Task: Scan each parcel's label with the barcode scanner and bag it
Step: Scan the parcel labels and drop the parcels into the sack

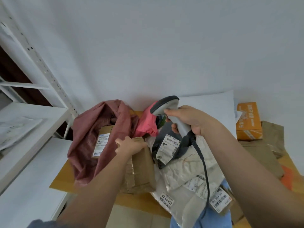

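My right hand [189,120] grips the handle of a grey barcode scanner [166,104], its head pointing left above the pile and its black cable [204,163] trailing down. My left hand [130,145] grips the far end of a taped brown cardboard box [141,170] lying next to the open mouth of a dusty-red sack [85,145]. Inside the sack a labelled cardboard parcel [102,142] shows. A dark grey mailer with a white label [167,148] lies under the scanner, beside a pink bag [147,124].
Several white plastic mailers [184,175] with labels cover flattened cardboard [62,178] on the floor. An orange box [248,120] and brown packages [266,145] lie at the right by a white wall. White metal shelving [32,116] stands at the left.
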Action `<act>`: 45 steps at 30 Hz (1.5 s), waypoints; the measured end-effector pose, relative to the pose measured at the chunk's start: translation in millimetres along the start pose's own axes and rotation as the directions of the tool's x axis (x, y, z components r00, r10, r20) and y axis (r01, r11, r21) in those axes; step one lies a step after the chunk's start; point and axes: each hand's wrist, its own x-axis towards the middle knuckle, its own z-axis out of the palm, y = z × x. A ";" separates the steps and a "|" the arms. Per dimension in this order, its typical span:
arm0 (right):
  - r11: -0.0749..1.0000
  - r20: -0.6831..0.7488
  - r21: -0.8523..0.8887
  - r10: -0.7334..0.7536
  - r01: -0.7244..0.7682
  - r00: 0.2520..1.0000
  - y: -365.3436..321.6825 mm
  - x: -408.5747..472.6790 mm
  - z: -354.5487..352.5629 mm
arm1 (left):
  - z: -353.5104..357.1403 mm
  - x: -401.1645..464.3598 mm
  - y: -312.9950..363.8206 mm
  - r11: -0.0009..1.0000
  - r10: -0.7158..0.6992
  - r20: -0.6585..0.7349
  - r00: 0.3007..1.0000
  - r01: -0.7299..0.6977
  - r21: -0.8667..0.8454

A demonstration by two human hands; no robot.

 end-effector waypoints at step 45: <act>0.947 -0.250 0.313 0.005 0.076 0.968 -69.3 32.5 21.1 | -175.4 -29.5 40.5 0.064 0.307 -0.049 0.950 -0.072 -0.995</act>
